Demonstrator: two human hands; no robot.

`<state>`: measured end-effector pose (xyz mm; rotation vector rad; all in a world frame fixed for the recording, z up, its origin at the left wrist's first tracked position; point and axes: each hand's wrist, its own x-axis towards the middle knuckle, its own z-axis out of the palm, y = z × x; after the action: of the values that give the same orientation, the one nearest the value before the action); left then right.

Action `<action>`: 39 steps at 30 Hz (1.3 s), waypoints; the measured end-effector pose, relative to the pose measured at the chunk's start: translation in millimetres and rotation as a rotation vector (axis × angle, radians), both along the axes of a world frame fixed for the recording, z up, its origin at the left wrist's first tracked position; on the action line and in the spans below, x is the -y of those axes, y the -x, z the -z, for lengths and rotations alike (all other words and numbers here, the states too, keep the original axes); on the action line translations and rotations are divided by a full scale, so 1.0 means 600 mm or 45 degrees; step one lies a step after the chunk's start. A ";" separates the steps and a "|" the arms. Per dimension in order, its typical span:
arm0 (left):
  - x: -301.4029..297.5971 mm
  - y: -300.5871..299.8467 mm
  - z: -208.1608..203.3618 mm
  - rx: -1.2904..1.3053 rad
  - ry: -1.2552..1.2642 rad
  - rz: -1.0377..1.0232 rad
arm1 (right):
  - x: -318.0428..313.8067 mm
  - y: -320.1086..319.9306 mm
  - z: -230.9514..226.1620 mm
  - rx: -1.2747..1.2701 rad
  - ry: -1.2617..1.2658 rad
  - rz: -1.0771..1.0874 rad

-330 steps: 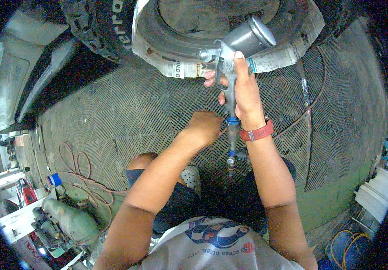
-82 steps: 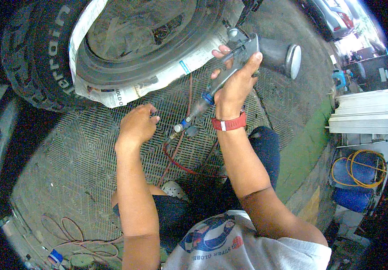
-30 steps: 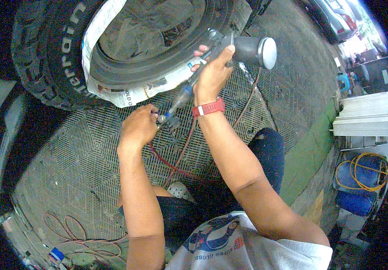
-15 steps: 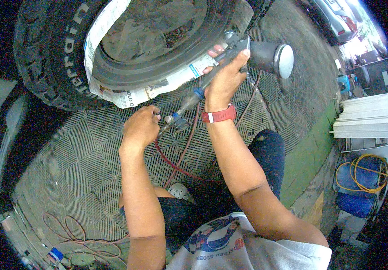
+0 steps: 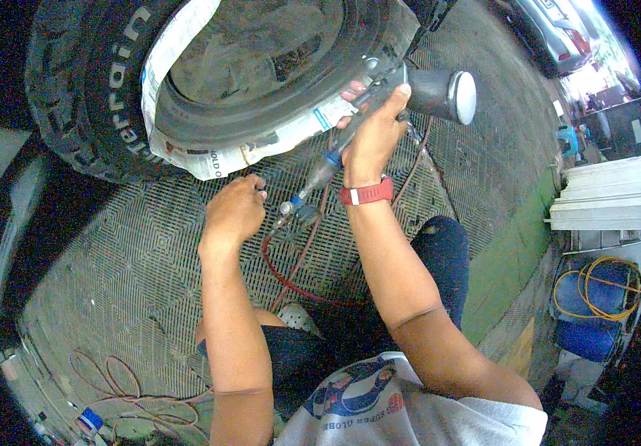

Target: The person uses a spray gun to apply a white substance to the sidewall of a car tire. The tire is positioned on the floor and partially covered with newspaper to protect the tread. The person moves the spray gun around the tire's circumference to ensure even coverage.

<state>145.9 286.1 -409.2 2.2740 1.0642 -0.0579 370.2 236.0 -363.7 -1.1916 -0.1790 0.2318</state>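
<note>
Gripped spray gun [image 5: 430, 94]; patterned floor [image 5: 142, 245]; car [image 5: 554, 41], probably.

Below you, the floor [image 5: 164, 245] is covered in grey ridged matting with a diamond-like pattern, bordered by a green strip [image 5: 504, 279] at your right. Loops of reddish hose [image 5: 139, 380] lie on the floor at your lower left, and your pale, holed shoe [image 5: 299, 317] rests on the matting.
</note>
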 end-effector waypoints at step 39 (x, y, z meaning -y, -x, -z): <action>-0.006 -0.002 0.022 0.039 0.036 -0.017 | 0.043 -0.006 0.009 0.277 0.335 -0.024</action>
<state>146.8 289.8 -422.7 2.2355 1.0562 -0.0322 373.8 210.4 -369.4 -1.4771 -0.3586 0.1446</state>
